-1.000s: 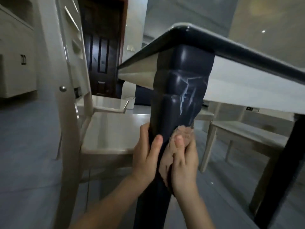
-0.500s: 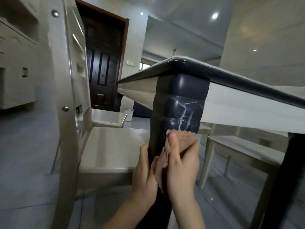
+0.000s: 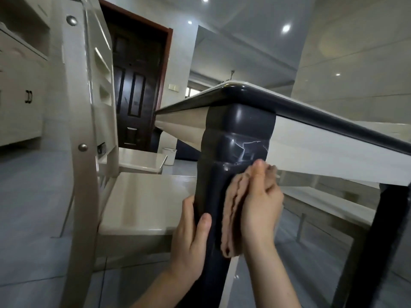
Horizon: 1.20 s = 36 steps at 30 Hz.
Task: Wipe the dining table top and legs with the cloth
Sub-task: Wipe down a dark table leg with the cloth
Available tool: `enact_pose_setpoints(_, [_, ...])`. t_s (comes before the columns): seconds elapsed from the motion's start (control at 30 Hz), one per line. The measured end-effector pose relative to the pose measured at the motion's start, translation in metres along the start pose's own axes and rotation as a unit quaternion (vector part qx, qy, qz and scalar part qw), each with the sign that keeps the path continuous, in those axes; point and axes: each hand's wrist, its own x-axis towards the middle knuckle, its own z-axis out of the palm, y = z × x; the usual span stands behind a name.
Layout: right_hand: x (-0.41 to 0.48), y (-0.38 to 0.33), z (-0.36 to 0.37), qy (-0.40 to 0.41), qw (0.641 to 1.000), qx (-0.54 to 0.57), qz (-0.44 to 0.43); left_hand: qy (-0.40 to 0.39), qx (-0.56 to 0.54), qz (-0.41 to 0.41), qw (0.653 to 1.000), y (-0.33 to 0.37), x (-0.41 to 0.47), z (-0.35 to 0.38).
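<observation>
Two hands are on the dark table leg (image 3: pixel 224 196), under the table (image 3: pixel 333 121) corner. The right hand (image 3: pixel 260 205) presses the folded pinkish cloth (image 3: pixel 233 210) flat against the leg, fingers closed over it. The left hand (image 3: pixel 191 234) grips the leg's left side. A pale chair (image 3: pixel 138 203) stands left of the leg.

we're in a home dining room, dining table (image 3: pixel 333 150), chairs (image 3: pixel 142 201) left, panelled door (image 3: pixel 135 90) far, cabinets (image 3: pixel 20 96) far left
</observation>
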Motion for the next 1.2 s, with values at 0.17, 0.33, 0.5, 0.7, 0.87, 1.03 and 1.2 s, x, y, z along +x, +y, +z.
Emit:
enact_pose_setpoints(0.17, [-0.002,0.001,0.011,-0.014,0.999,-0.019,-0.023,0.002,0.010,0.005,1.000,-0.001,0.000,0.001])
enact_pose_setpoints(0.33, [-0.007,0.001,0.012,-0.007,0.998,-0.062,-0.025,0.000,0.013,0.011,1.000,-0.002,0.001,0.001])
enact_pose_setpoints(0.5, [0.006,-0.001,0.007,0.024,1.000,0.015,-0.010,-0.011,-0.004,0.004,1.000,0.001,0.000,0.001])
enact_pose_setpoints(0.7, [-0.001,0.011,0.005,-0.066,0.994,0.090,-0.003,-0.014,-0.001,0.005,1.000,0.001,0.001,-0.001])
enact_pose_setpoints(0.87, [-0.022,0.027,-0.011,-0.060,0.995,0.058,-0.059,-0.013,0.005,0.001,1.000,0.000,0.001,-0.001])
enact_pose_setpoints(1.03, [-0.020,0.007,-0.005,0.150,0.978,0.092,-0.108,-0.011,0.007,0.000,1.000,0.004,0.000,-0.003])
enact_pose_setpoints(1.2, [-0.013,0.005,0.028,0.036,0.929,-0.177,-0.324,-0.005,0.005,-0.012,1.000,-0.003,0.002,-0.002])
